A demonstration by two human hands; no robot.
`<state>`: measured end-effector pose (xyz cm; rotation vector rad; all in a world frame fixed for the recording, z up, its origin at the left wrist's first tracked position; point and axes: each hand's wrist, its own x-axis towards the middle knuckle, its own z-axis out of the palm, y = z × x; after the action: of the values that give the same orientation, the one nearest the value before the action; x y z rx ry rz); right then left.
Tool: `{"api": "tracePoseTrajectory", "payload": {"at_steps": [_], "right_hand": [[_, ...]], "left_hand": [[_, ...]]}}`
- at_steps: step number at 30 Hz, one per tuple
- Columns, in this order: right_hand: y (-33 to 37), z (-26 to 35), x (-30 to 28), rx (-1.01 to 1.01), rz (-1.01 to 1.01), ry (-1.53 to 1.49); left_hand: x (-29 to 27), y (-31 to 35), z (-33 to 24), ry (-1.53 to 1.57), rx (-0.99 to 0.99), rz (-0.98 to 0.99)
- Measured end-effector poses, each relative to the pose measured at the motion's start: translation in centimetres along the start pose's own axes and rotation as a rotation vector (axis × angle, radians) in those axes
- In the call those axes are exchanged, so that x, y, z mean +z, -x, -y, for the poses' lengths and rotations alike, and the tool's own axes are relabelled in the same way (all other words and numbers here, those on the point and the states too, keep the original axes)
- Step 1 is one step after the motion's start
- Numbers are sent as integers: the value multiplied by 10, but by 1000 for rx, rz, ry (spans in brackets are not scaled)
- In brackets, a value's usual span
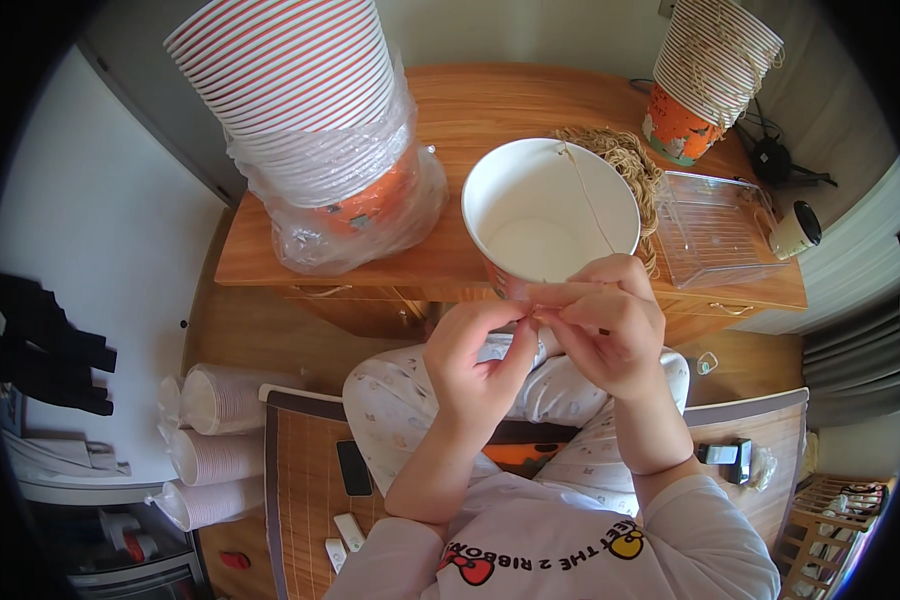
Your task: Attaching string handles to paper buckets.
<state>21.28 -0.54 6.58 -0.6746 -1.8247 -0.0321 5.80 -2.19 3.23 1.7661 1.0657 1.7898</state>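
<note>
Bucket (530,212): beyond left hand (478,365) and right hand (610,325) at twelve o'clock, mouth up.
Cord (587,190): spans mouth from twelve o'clock toward right hand.
Grip: both pinch close together, likely for precision; whether on cord, cannot tell.

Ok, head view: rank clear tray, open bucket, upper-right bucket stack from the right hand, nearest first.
1. Open bucket: ahead and slightly left of the right hand.
2. Clear tray: ahead-right, on the desk.
3. Upper-right bucket stack: beyond the tray.
</note>
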Motion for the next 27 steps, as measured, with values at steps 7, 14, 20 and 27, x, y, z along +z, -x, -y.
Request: {"api": "tracePoseTrajectory", "payload": {"at_steps": [7, 14, 20, 27], "right_hand": [[10, -4, -4, -44, -16, 26], [9, -3, 5, -36, -15, 80], [5, -6, 3, -24, 9, 23], [10, -7, 0, 22, 45, -52]], "left_hand": [[1, 2, 2, 247, -231, -2], [2, 5, 4, 231, -225, -33], [2, 4, -1, 102, -146, 1], [0, 1, -4, 32, -52, 48]]}}
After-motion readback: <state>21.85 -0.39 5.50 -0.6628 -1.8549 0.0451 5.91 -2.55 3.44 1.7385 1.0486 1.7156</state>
